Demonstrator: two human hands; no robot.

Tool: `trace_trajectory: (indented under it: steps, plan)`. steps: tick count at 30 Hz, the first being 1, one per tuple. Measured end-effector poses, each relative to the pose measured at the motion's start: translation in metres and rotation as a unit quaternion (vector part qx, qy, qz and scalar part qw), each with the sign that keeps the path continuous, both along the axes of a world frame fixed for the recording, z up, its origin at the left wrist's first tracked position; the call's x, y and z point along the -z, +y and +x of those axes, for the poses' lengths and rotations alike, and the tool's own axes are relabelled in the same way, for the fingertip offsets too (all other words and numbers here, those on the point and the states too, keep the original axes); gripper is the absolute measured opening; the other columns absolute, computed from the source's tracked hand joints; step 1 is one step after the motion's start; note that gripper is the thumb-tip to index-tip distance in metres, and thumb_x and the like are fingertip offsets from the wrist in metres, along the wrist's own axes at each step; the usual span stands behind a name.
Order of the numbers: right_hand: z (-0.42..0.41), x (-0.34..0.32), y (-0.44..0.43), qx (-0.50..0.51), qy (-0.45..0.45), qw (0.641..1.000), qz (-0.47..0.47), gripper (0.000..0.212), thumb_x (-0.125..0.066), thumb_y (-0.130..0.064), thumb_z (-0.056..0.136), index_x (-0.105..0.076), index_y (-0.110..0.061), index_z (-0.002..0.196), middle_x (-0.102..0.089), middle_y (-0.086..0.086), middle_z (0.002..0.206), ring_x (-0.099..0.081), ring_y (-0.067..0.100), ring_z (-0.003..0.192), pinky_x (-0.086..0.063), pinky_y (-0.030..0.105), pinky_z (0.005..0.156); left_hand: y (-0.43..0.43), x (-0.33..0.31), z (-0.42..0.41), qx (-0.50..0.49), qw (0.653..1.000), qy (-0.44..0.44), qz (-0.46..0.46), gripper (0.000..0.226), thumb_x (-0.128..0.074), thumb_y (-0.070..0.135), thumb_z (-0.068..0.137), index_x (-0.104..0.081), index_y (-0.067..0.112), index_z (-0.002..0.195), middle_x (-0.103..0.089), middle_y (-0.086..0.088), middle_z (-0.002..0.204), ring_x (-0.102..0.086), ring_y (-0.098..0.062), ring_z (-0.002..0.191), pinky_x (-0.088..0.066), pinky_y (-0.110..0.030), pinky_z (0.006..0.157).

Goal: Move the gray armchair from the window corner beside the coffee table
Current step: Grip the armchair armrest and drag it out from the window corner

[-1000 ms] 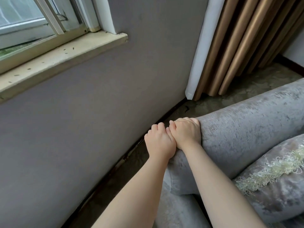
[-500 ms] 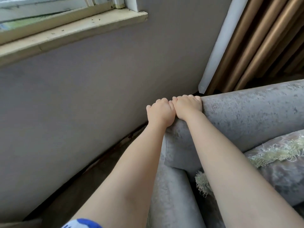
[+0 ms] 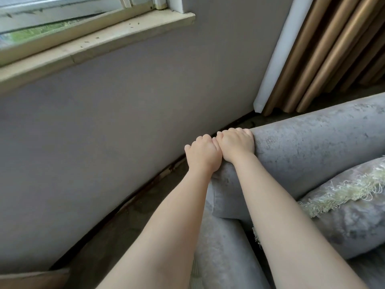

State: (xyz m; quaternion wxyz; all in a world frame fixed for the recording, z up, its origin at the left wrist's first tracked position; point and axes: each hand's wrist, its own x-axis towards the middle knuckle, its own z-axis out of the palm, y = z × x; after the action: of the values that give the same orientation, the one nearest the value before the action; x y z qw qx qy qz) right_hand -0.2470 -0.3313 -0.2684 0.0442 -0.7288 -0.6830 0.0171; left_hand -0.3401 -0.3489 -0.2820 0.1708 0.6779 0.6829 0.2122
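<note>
The gray velvet armchair [image 3: 308,142] fills the lower right, its rolled back edge running from centre to the right. My left hand [image 3: 202,155] and my right hand [image 3: 236,142] sit side by side on the corner of that back, fingers curled over its far side and gripping it. The fingertips are hidden behind the upholstery. A gray cushion with a cream fringe [image 3: 343,207] lies on the seat. The coffee table is not in view.
A gray wall [image 3: 104,132] stands close on the left, with a window sill [image 3: 93,44] above. Gold curtains [image 3: 333,49] hang at the back right. A narrow strip of floor [image 3: 125,226] separates the chair from the wall.
Both hands keep their grip on the chair's back corner. More floor shows between the chair and the wall than half a second ago, and the view has tilted.
</note>
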Motion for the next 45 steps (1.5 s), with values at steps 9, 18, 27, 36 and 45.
trace_trajectory:
  steps: [9, 18, 27, 36, 45]
  plan:
    - [-0.005, 0.026, 0.020, 0.069, 0.052, 0.983, 0.161, 0.038, -0.037, -0.024, 0.085, -0.060, -0.010, 0.058, -0.062, 0.007, 0.065, -0.052, 0.027, 0.072, -0.033, 0.037, 0.079, 0.026, 0.022, -0.002, -0.026, 0.997, -0.021, 0.062, 0.035, -0.018, 0.037, 0.085, -0.036, 0.016, 0.063, -0.044, 0.002, 0.068, -0.038, -0.020, 0.065, -0.026, -0.036, 0.067]
    - [-0.009, 0.025, 0.024, 0.068, 0.071, 0.980, 0.174, 0.041, -0.031, -0.025, 0.082, -0.056, -0.010, 0.055, -0.059, 0.007, 0.063, -0.053, 0.028, 0.069, -0.035, 0.038, 0.079, 0.032, 0.023, -0.006, -0.007, 0.998, 0.002, 0.057, 0.031, -0.031, 0.031, 0.094, -0.044, 0.016, 0.070, -0.056, -0.003, 0.079, -0.049, -0.025, 0.074, -0.028, -0.037, 0.070]
    - [-0.006, 0.014, 0.024, 0.036, 0.014, 0.997, 0.071, 0.045, -0.028, -0.029, 0.094, -0.070, -0.013, 0.095, -0.066, 0.006, 0.101, -0.052, 0.025, 0.101, -0.028, 0.038, 0.091, 0.027, 0.016, -0.004, -0.025, 0.998, -0.017, 0.055, 0.035, -0.022, 0.035, 0.092, -0.039, 0.016, 0.067, -0.056, -0.003, 0.080, -0.051, -0.027, 0.077, -0.030, -0.038, 0.073]
    - [-0.007, 0.000, -0.018, -0.005, 0.011, 1.000, 0.016, 0.047, -0.022, -0.031, 0.098, -0.063, -0.012, 0.110, -0.061, 0.008, 0.116, -0.049, 0.028, 0.112, -0.027, 0.036, 0.096, -0.015, -0.001, -0.008, -0.013, 1.000, 0.006, -0.006, 0.031, -0.022, 0.029, 0.095, -0.044, 0.013, 0.080, -0.057, -0.007, 0.093, -0.051, -0.028, 0.088, -0.029, -0.041, 0.079]
    - [-0.030, 0.000, -0.051, -0.008, 0.019, 0.999, 0.035, 0.046, -0.026, -0.028, 0.096, -0.067, -0.011, 0.101, -0.064, 0.008, 0.109, -0.051, 0.027, 0.108, -0.027, 0.037, 0.095, -0.053, -0.001, -0.029, -0.019, 0.999, 0.034, -0.010, 0.029, -0.022, 0.029, 0.095, -0.044, 0.015, 0.082, -0.057, -0.007, 0.096, -0.052, -0.029, 0.089, -0.031, -0.041, 0.080]
